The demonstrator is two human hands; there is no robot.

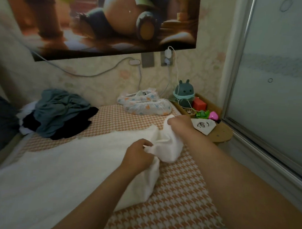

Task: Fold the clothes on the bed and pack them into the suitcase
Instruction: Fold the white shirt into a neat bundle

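Bed [177, 195], one white garment [64, 162], one pile [58, 112], two hands.
Garment lies flat, long axis 8 to 2 o'clock, its 2 o'clock end bunched: left hand [138, 156] pinches a fold there, right hand [179, 123] grips the far corner. Pile sits at 10 o'clock, well apart. Suitcase not in view.

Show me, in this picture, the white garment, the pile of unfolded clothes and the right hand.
white garment [64, 162]: head view, on its flat middle part.
pile of unfolded clothes [58, 111]: head view, on the grey-green top piece.
right hand [179, 122]: head view, on the back of the hand, which grips the garment.
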